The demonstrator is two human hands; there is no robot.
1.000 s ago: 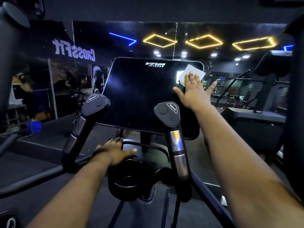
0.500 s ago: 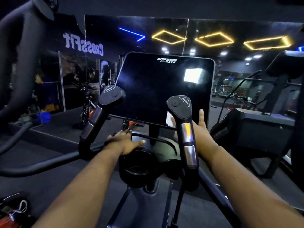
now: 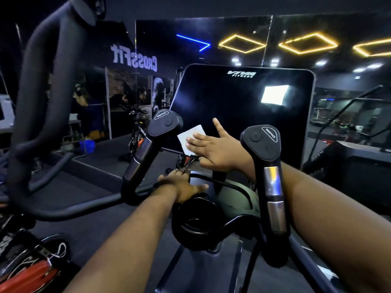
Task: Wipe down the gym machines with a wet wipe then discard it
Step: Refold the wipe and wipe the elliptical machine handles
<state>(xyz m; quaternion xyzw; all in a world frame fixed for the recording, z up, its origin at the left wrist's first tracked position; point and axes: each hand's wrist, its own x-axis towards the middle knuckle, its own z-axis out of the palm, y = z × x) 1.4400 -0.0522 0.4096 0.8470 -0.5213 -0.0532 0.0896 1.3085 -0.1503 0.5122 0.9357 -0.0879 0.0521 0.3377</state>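
Wipe (image 3: 191, 137) and right hand (image 3: 218, 152) meet at the lower left corner of the machine's dark screen (image 3: 239, 106): we see the white sheet lying flat against the glass, its upper left part sticking out past the fingertips, the rest hidden under the hand. The right hand presses on it with fingers straight and close together, pointing left, and the thumb raised up and away over the screen; we see no finger curled round the sheet. That hand sits between the two black grips, the left grip (image 3: 164, 125) just beside the wipe's outer edge and the right grip (image 3: 262, 142) in front of the right wrist. Our left hand (image 3: 182, 185) rests lower down, on the black frame (image 3: 232, 189) below the screen, fingers laid forward and fairly flat with the thumb out to the right; we cannot tell whether the fingertips hook over the far edge. It holds nothing that we can see and lies apart from the wipe, below it. A bright square reflection (image 3: 274, 94) shows near the screen's upper right. Behind the machine stands a mirror wall (image 3: 232, 39) showing yellow diamond lights (image 3: 241, 43) and reversed lettering (image 3: 133, 58).
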